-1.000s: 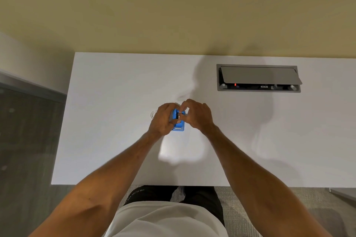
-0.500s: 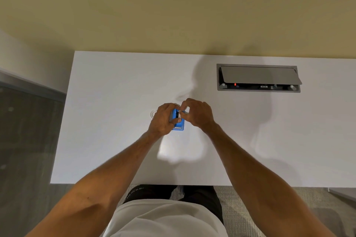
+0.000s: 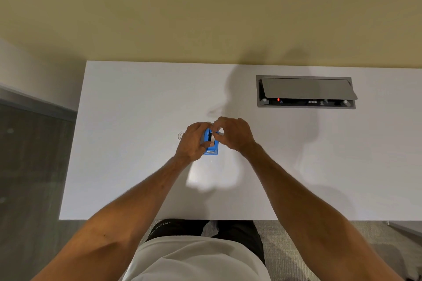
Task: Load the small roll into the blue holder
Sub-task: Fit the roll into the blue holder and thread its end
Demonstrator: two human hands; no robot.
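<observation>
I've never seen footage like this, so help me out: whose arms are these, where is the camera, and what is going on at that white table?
The camera sits on a person's head, looking down past their chest. Both arms are theirs. The left hand grips a small blue holder just above or on the white table. The right hand pinches something small at the holder's top, probably the roll, though the fingers hide it. A faint clear ring lies beside the left hand. The grey hatch is a power box set into the table.
</observation>
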